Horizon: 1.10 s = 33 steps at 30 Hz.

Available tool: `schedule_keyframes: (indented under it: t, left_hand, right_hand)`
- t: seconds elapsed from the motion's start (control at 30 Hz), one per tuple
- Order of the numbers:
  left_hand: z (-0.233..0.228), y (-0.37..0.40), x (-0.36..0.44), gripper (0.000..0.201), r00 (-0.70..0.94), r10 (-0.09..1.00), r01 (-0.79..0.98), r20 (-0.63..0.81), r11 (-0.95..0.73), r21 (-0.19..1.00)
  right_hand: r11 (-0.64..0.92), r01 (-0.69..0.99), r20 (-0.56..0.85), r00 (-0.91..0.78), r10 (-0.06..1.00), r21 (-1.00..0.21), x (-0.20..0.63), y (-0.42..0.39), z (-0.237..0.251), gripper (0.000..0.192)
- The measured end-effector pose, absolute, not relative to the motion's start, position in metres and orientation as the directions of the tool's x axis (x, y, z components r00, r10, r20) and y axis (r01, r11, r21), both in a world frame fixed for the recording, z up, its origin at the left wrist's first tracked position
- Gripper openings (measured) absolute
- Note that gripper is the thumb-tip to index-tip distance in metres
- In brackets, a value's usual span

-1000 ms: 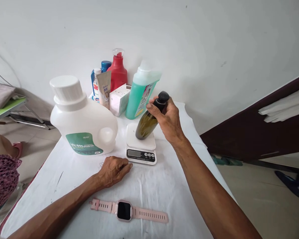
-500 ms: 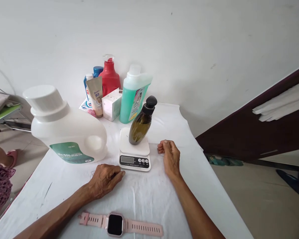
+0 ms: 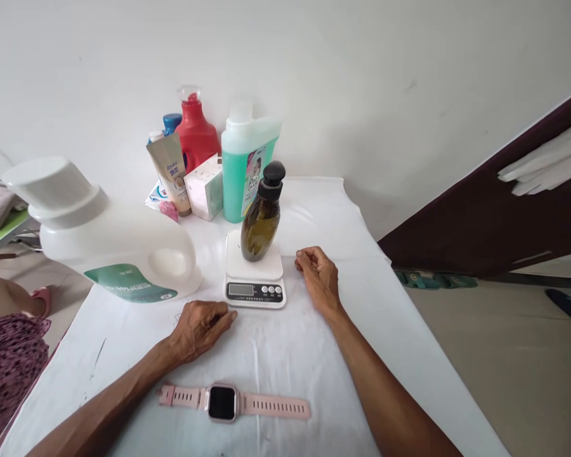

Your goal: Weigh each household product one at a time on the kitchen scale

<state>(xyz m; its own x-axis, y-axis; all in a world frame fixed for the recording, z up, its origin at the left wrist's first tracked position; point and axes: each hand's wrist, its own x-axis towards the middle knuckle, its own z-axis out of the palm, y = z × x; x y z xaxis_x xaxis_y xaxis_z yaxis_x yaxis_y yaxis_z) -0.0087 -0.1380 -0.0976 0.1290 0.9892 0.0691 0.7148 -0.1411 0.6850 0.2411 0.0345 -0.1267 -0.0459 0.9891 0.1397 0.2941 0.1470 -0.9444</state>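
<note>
Olive bottle (image 3: 257, 231), translucent, rounded, black top (image 3: 273, 172)

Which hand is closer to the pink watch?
Left. The left hand is just beyond the pink watch; the right hand is farther away, beyond it and to the right, beside the scale.

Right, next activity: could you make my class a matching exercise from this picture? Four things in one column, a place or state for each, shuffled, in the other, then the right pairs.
Column 1
1. Dark pump bottle
2. Pink-strapped watch
3. Right hand
4. Red bottle

Column 2
A. Lying with its screen up and strap stretched out
B. Behind the small box
C. Standing on the white scale
D. To the right of the scale, apart from it

Right pairs: 1-C, 2-A, 3-D, 4-B
</note>
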Motion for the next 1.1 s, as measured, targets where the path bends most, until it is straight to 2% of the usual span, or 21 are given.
schedule_keyframes:
  t: [0.4, 0.7, 0.77, 0.87, 0.93, 1.0, 1.1]
  left_hand:
    - [-0.101, -0.140, -0.009, 0.045, 0.128, 0.986, 0.714, 0.110, -0.169, 0.679]
    - [-0.090, -0.146, -0.008, 0.034, 0.109, 0.994, 0.650, -0.014, -0.061, 0.757]
    - [-0.082, -0.153, -0.005, 0.030, 0.184, 0.982, 0.617, -0.039, -0.085, 0.782]
    - [-0.073, -0.167, 0.005, 0.065, 0.380, 0.923, 0.628, -0.066, -0.205, 0.751]
    - [-0.070, -0.175, 0.012, 0.074, 0.461, 0.878, 0.693, -0.128, -0.266, 0.670]
    - [-0.068, -0.180, 0.017, 0.068, 0.489, 0.844, 0.750, -0.220, -0.278, 0.600]
    - [-0.062, -0.180, 0.019, 0.054, 0.505, 0.803, 0.777, -0.316, -0.262, 0.572]
  right_hand:
    - [0.141, 0.323, 0.136, -0.039, 0.990, -0.936, 0.239, 0.029, -0.123, 0.032]
    - [0.139, 0.347, 0.132, -0.043, 0.990, -0.928, 0.239, 0.030, -0.122, 0.034]
    - [0.134, 0.348, 0.128, -0.042, 0.991, -0.928, 0.239, 0.031, -0.121, 0.035]
    - [0.135, 0.347, 0.128, -0.045, 0.991, -0.928, 0.239, 0.032, -0.118, 0.035]
    - [0.143, 0.343, 0.135, -0.047, 0.990, -0.928, 0.239, 0.032, -0.117, 0.036]
    - [0.155, 0.337, 0.146, -0.052, 0.988, -0.929, 0.239, 0.033, -0.117, 0.037]
    - [0.156, 0.328, 0.146, -0.055, 0.988, -0.932, 0.239, 0.033, -0.120, 0.039]
